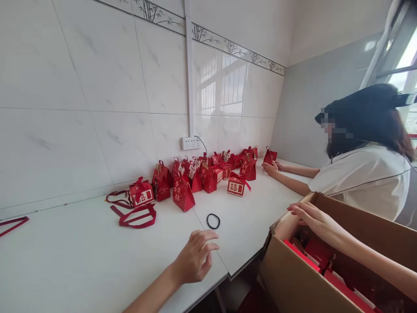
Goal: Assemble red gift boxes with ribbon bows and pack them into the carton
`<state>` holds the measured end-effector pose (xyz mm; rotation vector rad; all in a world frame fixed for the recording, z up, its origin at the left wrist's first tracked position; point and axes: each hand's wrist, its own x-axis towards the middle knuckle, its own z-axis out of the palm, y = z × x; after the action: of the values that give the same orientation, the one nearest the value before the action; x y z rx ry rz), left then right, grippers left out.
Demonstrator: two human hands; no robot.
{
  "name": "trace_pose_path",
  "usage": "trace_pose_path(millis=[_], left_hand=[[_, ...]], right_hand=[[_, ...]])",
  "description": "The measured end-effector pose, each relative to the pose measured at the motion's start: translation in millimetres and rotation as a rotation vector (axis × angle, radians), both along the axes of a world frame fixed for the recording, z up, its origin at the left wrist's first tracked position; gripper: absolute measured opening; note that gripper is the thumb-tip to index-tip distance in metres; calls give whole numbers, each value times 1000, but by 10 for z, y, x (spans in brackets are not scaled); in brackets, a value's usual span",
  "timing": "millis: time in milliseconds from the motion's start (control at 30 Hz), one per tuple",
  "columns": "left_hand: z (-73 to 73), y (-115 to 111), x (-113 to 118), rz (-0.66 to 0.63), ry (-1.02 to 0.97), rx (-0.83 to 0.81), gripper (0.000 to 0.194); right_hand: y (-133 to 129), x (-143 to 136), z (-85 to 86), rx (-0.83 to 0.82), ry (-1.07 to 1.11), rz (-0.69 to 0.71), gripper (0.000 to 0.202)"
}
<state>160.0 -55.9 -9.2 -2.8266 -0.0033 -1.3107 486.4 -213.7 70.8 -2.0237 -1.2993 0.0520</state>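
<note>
My left hand [197, 256] hovers over the white table's front part, its fingers loosely bent and apart, holding nothing visible. A black hair tie [213, 221] lies just beyond its fingertips. On the right, my right hand [309, 216] is stretched out above the far edge of an open cardboard box [286, 265], with nothing seen in it. Red boxes and packets [317, 252] lie inside. Several red gift boxes with gold print stand along the wall, among them a peaked gift box [183, 193] and a squarer ribboned box [236, 185].
A co-worker's hands [271, 168] touch a red peaked box [269, 155] at the table's far end. Loose red ribbon [138, 217] lies on the left, with another ribbon [14, 224] at the left edge. A power strip [191, 143] is fixed to the tiled wall.
</note>
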Motion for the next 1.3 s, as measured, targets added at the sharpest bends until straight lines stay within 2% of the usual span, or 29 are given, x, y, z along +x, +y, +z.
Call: trace_pose_path(millis=[100,233,367,500,633,733,833,900,967,1067,1133,1200,1300], left_hand=[[-107,283,-591,187,23,-18,33],[-212,524,-1292,476,-21,-207,26],[-251,655,-1738,752,-137,-494,26],[-290,733,-2054,925,-184,-594,28],[-317,755,-2437,1113,-268,-680,29],[-313,749,-2758,1269,-356,-740,29],[-306,777,-3002,1434,-457,-807,26],[-298,822,-3081,1511,-497,-841,25],[-274,869,-3095,1545,-501,-860,23],[-197,908,-3065,1536,-490,-875,20],[-144,928,-3068,1502,-490,-887,17],[-123,966,-3103,1469,-490,-893,12],[-153,1052,-3174,1434,-500,-855,8]], right_hand=[[257,-363,96,-43,-14,168,44],[655,-980,6,-75,-158,442,29],[1134,-1740,-209,-168,-305,708,22],[1635,-2611,-439,-179,-315,906,21],[2074,-3305,-785,-68,-138,998,21],[2322,-3555,-1079,53,-25,991,21],[2452,-3607,-1279,86,77,944,24],[2458,-3579,-1314,67,142,952,26],[2430,-3509,-1246,78,149,973,26],[2428,-3259,-959,218,48,899,21],[2476,-2944,-687,390,26,686,19],[2526,-2512,-409,525,61,393,20],[2534,-1751,-104,474,75,-11,28]])
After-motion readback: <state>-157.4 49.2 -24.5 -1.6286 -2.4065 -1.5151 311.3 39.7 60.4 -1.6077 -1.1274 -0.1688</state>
